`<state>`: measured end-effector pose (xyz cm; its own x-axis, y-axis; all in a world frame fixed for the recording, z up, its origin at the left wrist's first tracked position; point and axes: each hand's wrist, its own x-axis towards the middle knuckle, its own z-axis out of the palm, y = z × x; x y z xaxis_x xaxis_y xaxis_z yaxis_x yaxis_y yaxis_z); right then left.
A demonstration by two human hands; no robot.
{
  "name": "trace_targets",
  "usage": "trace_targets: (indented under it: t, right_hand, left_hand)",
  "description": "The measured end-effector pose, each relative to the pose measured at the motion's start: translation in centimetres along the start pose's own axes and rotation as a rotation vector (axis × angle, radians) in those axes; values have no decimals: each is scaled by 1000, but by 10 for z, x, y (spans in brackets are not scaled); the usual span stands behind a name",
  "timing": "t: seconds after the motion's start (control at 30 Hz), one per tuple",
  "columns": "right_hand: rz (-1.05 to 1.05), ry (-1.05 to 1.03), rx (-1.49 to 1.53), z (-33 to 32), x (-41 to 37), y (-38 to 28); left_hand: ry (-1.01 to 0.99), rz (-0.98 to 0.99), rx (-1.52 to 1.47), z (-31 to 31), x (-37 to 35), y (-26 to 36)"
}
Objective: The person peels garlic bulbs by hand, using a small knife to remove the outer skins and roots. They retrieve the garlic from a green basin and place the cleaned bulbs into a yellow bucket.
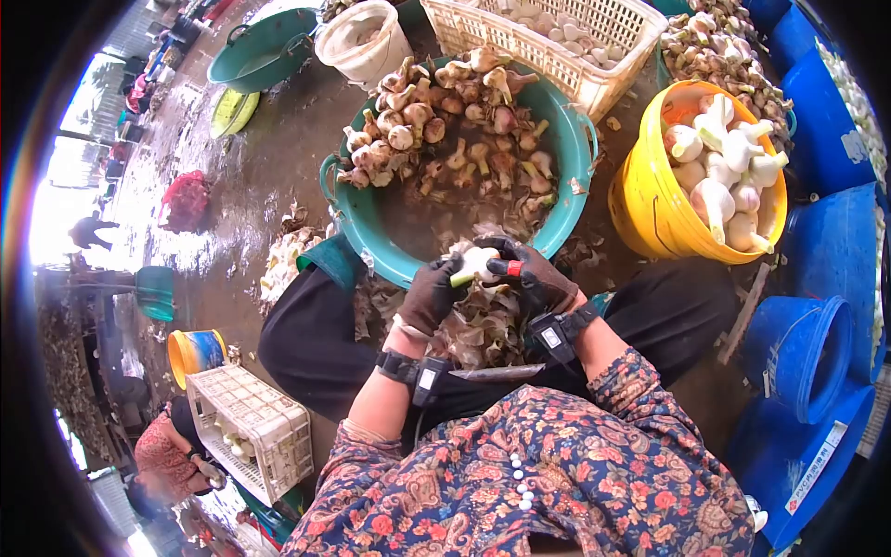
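Note:
A white garlic bulb with a short green stem is held between my two gloved hands, over the near rim of a green tub. My left hand closes round its stem side. On the other side my right hand grips the bulb, a red band showing on one finger. Unpeeled garlic bulbs are heaped along the tub's far side, and others lie in murky water. Below my hands, papery garlic skins pile up between my legs.
At right stands a yellow bucket of peeled bulbs, with blue barrels beyond it. A cream crate and a white bucket sit behind the tub. Another person works beside a white crate at lower left. The floor is wet.

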<state>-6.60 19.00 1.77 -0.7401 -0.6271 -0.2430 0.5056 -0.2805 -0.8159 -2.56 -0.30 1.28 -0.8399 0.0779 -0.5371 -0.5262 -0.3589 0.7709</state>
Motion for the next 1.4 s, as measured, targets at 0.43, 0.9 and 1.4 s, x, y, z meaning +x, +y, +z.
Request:
trace_targets:
  t: [0.43,0.9,1.4]
  right_hand:
    - [-398,459,-74,6,21,30]
    - [270,418,594,-28,8,46]
    - [14,927,-258,-72,-15,-19]
  left_hand:
    - [23,241,335,8,-23,17]
    - [-146,67,1643,-13,11,43]
    - [-331,157,980,52,208,-47]
